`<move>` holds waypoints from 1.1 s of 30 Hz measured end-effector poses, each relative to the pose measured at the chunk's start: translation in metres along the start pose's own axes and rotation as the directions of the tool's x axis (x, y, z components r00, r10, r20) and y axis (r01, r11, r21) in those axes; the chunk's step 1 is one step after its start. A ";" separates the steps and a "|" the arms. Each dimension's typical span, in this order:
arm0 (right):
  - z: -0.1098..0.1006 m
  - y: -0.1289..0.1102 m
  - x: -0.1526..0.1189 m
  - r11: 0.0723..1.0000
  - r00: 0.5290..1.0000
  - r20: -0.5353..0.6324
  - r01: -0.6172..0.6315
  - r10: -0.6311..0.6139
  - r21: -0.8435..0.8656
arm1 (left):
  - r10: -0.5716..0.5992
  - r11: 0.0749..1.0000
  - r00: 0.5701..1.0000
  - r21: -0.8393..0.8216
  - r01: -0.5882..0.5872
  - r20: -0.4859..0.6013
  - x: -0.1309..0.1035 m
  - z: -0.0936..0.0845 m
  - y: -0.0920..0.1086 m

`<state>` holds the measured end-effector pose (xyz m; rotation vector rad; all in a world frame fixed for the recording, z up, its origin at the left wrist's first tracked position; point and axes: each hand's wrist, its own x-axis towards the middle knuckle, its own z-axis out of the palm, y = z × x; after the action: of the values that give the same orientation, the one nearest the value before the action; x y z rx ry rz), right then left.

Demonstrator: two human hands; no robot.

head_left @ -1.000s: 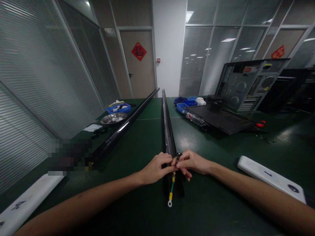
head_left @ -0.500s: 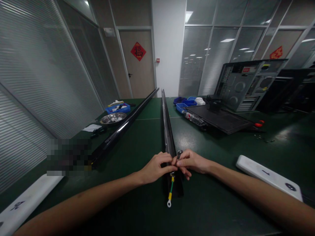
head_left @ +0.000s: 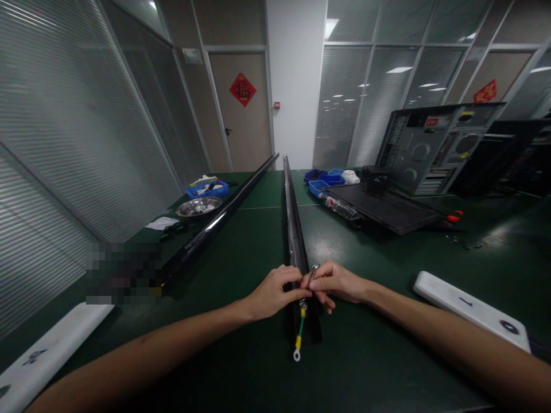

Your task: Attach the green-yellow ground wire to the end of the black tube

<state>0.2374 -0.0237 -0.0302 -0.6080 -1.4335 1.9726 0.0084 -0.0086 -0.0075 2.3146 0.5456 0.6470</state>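
Observation:
A long black metal rail [head_left: 294, 229] runs away from me down the middle of the green table. Over its near end, my left hand [head_left: 275, 292] has its thumb and fingers closed around something I cannot make out. My right hand [head_left: 338, 283] touches it from the right, pinching a small metal wrench [head_left: 314, 273]. Below the fingertips, a short green wire [head_left: 301, 327] with yellow sleeves is attached to the rail, its ring terminal hanging toward me.
Another black rail [head_left: 215, 222] lies to the left, beside a metal dish [head_left: 199, 206] and a blue basket [head_left: 208, 189]. Blue bins [head_left: 318, 187], a bottle [head_left: 341, 209], a black panel [head_left: 387, 207] and a computer case [head_left: 430, 149] stand right. White devices [head_left: 473, 310] flank my forearms.
The wrench has turned slightly between my right fingers, and its upper end now sits a little lower. Both hands stay at the same place on the rail.

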 end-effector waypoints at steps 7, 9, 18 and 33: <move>-0.001 0.001 0.001 1.000 1.000 0.010 0.010 -0.010 -0.006 | 0.014 1.000 1.000 0.017 -0.014 -0.001 0.001 0.002 -0.002; -0.001 0.001 0.001 1.000 1.000 0.006 0.011 -0.011 -0.007 | 0.010 1.000 1.000 0.021 -0.010 0.005 0.001 0.002 -0.002; 0.003 -0.002 0.001 1.000 1.000 -0.012 0.006 -0.006 -0.003 | 0.034 0.999 0.999 0.014 -0.034 0.011 0.001 0.002 -0.001; 0.001 -0.001 0.000 0.999 0.999 0.022 0.025 -0.025 0.021 | 0.018 1.000 1.000 0.005 -0.018 0.018 0.001 0.001 -0.002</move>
<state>0.2371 -0.0245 -0.0288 -0.5585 -1.4254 1.9778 0.0095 -0.0069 -0.0092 2.3309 0.5188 0.6333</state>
